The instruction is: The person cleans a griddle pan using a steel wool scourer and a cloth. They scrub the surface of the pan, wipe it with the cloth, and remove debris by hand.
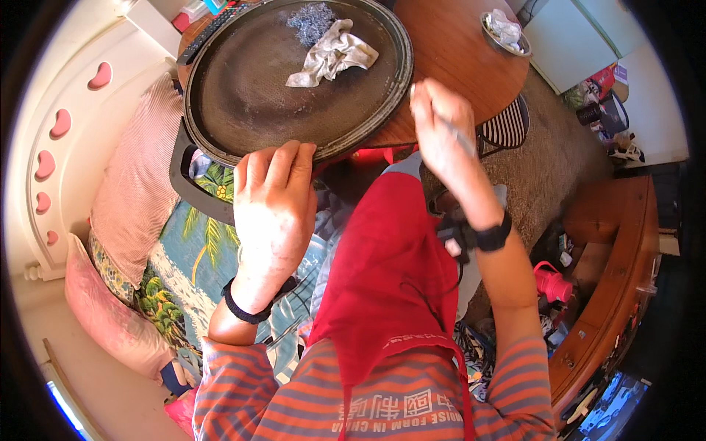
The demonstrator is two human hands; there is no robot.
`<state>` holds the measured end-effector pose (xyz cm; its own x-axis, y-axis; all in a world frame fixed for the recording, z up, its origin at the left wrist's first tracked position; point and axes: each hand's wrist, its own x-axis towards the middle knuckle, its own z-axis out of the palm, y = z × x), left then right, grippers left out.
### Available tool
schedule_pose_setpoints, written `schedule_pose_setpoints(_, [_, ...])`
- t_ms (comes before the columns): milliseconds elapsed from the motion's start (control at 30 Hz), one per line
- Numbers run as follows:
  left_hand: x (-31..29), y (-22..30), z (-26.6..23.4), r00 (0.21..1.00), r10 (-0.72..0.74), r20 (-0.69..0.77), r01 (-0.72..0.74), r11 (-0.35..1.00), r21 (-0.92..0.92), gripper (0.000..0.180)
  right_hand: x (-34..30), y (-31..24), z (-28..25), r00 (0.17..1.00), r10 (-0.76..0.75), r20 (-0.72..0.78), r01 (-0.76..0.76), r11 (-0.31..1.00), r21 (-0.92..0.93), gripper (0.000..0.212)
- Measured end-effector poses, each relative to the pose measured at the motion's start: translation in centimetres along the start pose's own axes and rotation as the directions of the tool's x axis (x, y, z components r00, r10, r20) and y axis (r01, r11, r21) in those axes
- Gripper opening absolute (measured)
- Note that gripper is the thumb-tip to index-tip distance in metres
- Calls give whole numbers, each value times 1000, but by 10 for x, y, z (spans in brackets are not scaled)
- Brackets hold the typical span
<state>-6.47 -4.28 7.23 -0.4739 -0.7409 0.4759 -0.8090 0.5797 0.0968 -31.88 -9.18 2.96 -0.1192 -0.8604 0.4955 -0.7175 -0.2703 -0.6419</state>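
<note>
A large round dark griddle pan with a raised rim lies on the wooden table, its surface browned and stained. My left hand has its fingers curled over the pan's near rim, gripping it; the thumb is hidden. Just off the right rim is my right hand, its fingers closed in a pinch. A thin pale strip crosses that hand, but what the fingers hold cannot be made out. On the pan, a crumpled, soiled white cloth lies beside a tangled metal scouring pad.
The round wooden table carries a metal bowl with white plastic inside. A striped stool stands under its edge. At left is a bed with pillows; a wooden cabinet and pink bottle are at right.
</note>
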Motion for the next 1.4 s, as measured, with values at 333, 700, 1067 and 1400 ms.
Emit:
schedule_pose_setpoints(333, [-9,-17,-35,987,-35,159,49,996,-81,76,-11,-17,0,996,81,-21,-80,995,50,31])
schedule_pose_setpoints(700, [-20,-40,-24,997,39,73,-37,999,-28,59,-55,-69,29,996,68,-63,-57,986,155,29])
schedule_pose_setpoints(1067, [-21,-44,-20,997,57,59,-53,997,-56,60,-58,-84,29,973,218,80,-232,918,320,30])
schedule_pose_setpoints(1400, [-25,-45,-17,998,42,36,-39,996,-77,62,-44,-78,7,831,453,324,-552,746,374,34])
